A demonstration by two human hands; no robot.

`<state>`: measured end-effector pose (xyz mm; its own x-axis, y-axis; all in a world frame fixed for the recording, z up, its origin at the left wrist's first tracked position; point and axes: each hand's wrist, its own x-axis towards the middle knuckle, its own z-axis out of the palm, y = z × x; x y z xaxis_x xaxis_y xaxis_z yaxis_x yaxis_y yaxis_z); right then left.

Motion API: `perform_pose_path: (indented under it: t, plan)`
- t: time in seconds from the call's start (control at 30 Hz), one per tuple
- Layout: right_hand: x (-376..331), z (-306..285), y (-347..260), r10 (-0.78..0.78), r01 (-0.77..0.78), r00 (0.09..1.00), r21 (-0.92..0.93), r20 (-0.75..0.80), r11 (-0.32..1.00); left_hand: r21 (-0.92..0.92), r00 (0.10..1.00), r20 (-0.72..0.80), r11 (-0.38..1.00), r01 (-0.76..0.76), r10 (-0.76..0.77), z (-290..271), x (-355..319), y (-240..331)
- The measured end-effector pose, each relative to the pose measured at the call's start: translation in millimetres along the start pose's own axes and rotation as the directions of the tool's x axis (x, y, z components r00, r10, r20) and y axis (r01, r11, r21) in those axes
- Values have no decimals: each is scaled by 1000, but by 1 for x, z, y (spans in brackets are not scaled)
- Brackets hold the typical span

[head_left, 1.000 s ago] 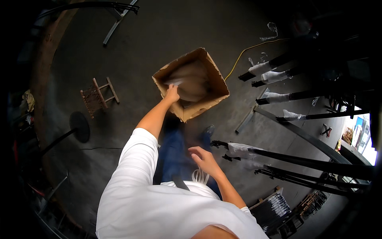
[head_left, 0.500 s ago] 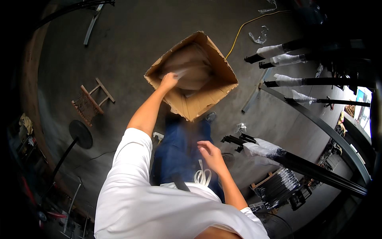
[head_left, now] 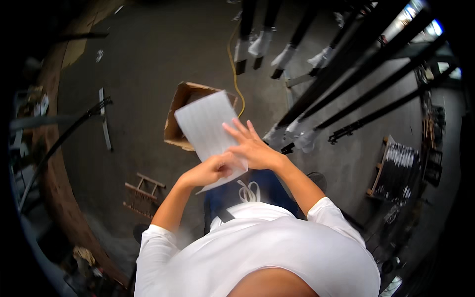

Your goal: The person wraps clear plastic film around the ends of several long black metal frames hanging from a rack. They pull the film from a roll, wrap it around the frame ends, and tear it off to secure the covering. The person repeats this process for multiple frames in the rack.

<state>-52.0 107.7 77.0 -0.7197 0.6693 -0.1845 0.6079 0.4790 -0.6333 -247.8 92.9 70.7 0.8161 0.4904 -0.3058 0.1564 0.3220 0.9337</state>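
Note:
A thin white packing sheet [head_left: 205, 123], perhaps a flat foam bag, is held in front of my waist, tilted and slightly blurred. My left hand [head_left: 210, 170] is closed on its near part, with the fingers curled. Against the right edge of the sheet lies my right hand [head_left: 251, 147], its fingers spread and its thumb side close to the left hand. Whether the right fingers touch the sheet's face or slip under it I cannot tell. Beyond the sheet stands an open cardboard box [head_left: 171, 129], partly covered by it.
Long black bars [head_left: 341, 74] with white-wrapped ends reach in from the upper right. A yellow cable [head_left: 230, 54] runs over the floor behind the box. A small wooden stool [head_left: 143, 195] is at the left; wrapped black parts [head_left: 396, 171] are stacked at the right.
My left hand has come out of the box toward my waist with the white sheet. The right hand has risen to the sheet. The view has turned, and the box appears farther off.

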Motion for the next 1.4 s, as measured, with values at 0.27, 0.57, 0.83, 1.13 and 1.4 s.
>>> perform_pose_path:
  t: [0.27,0.57,0.83,1.13,1.4]
  plan:
    - [-261,-18,50,522,-240,837,748,-163,619,186,985,-16,969,-166,172,116,138,92]
    - [-417,-31,219,855,-770,497,379,-150,514,574,945,-81,790,-215,316,229,373,39]
    - [-446,-68,375,755,-751,650,75,-87,656,153,943,-216,963,-223,253,247,535,86]
    - [-445,-47,417,713,-504,608,524,-349,687,132,742,-641,980,-149,199,300,552,80]
    - [-416,-77,410,601,-294,799,859,-20,419,112,811,-567,989,-97,144,268,524,61]
